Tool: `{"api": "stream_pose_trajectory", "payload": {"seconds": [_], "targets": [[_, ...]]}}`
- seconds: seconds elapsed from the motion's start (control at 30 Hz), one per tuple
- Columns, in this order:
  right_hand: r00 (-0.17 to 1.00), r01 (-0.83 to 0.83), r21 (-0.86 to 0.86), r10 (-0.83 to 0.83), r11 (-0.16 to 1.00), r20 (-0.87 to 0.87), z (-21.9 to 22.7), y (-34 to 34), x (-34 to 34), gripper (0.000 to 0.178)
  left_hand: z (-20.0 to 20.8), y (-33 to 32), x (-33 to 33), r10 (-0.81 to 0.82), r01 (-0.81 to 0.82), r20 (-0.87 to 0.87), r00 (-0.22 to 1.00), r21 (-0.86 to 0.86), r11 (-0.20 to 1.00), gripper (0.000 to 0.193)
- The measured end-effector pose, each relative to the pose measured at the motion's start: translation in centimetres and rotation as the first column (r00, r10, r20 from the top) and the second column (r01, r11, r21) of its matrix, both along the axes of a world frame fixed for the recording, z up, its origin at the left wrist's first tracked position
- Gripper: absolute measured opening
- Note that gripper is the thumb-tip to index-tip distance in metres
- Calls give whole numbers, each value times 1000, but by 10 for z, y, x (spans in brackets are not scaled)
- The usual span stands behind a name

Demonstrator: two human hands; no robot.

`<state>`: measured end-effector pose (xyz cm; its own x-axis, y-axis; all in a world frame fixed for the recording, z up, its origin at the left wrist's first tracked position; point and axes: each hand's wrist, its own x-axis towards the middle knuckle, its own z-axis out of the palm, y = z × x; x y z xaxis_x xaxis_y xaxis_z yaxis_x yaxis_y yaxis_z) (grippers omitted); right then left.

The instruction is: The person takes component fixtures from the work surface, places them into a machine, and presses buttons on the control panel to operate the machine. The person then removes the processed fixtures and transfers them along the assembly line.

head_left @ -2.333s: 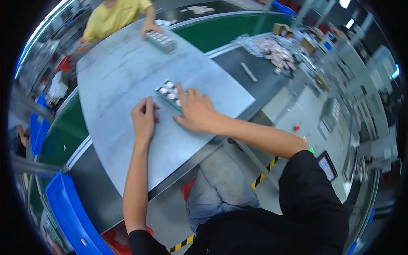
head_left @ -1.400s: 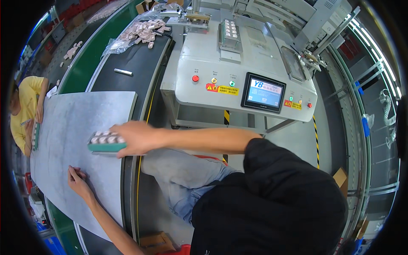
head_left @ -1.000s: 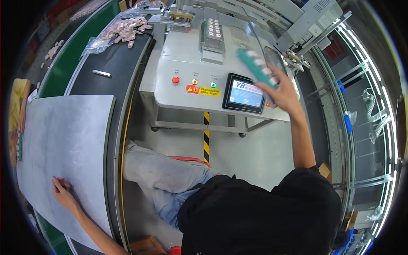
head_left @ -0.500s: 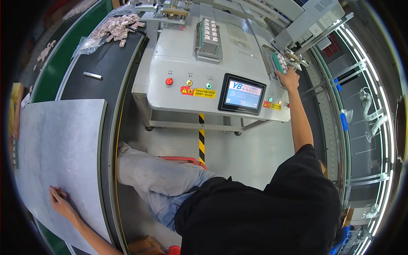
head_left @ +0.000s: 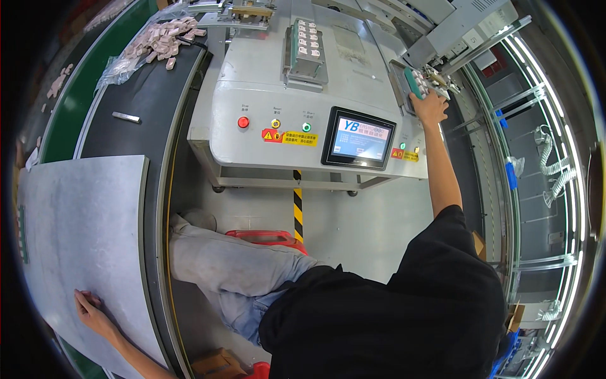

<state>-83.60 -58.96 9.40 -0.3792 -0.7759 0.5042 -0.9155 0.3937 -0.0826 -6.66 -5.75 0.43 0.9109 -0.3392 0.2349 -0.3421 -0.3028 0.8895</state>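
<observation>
Saw large blue lettering on the black-framed touchscreen, nearer than the fingers of the right hand and left of them, and a red-and-yellow warning label farther left. Had carried the green-sided fixture from the grey tabletop to the pale machine. Gripped its near end under those right fingers, partly spread, with the thumb against the green side. Kept the left hand on the tabletop, fingers loosely curled; could not tell about any contents.
</observation>
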Motion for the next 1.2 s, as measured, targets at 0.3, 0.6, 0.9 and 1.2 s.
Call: {"api": "stream_pose_trajectory", "payload": {"seconds": [0.3, 0.6, 0.9, 1.2], "targets": [[999, 31, 4, -31, 999, 21, 0, -37, 1, 80, -4, 3, 5, -14, 12, 40, 999, 52, 999, 45], [987, -8, 37, 2, 999, 159, 16, -46, -15, 90, -6, 8, 8, -57, 55, 43, 997, 36, 998, 45], [995, -104, -136, 103, 985, -14, 18, 4, -1, 88, -1, 12, 9, -74, 74, 3, 997, 34, 997, 44], [879, -400, -112, 415, 910, 233, -113, 175, 4, 42, -6, 6, 10, -54, 56, -30, 998, 65, 996, 44]]}}
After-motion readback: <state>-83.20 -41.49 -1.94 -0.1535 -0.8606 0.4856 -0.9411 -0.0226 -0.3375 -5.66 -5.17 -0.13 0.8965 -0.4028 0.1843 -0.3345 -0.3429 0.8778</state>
